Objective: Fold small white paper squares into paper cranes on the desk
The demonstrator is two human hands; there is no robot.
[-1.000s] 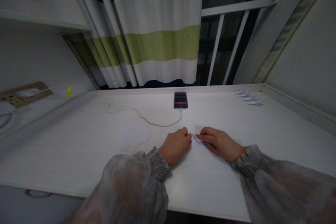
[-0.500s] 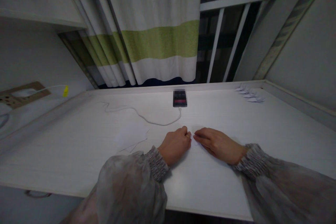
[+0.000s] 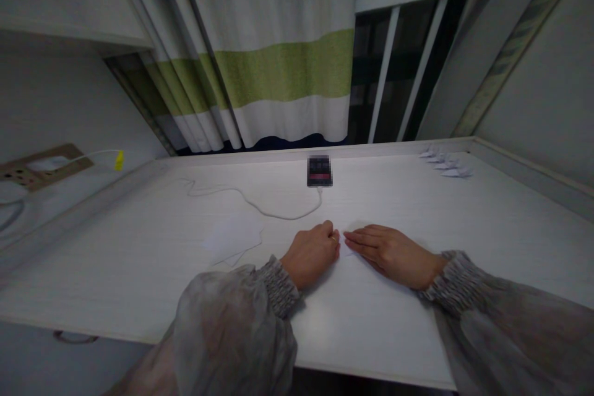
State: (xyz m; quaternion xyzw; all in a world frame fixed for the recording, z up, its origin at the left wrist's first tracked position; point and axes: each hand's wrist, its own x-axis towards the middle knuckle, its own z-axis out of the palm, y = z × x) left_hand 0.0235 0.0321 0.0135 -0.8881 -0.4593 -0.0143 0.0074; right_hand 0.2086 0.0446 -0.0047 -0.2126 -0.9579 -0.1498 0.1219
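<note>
A small piece of white paper [image 3: 344, 247] lies on the tabletop between my two hands, mostly covered by them. My left hand [image 3: 314, 252] is closed with its fingers curled down at the left edge of this paper, and a ring shows on one finger. From the right, my right hand [image 3: 392, 253] rests low and flat, fingers stretched out together, its tips on the paper close to the left fingers. Left of my hands is a small stack of white paper sheets [image 3: 234, 238].
A phone [image 3: 320, 171] with a blurred screen lies at the back, joined to a white cable [image 3: 273, 217]. Several folded white paper pieces [image 3: 448, 164] sit in a row at the back right of the white table [image 3: 371, 334]. Behind hangs a striped curtain [image 3: 283, 74]; a socket strip [image 3: 46, 167] is at left.
The right hand's fingers have flattened and drawn together slightly, moving a little right. The left hand stays nearly in place. The whole view has shifted slightly.
</note>
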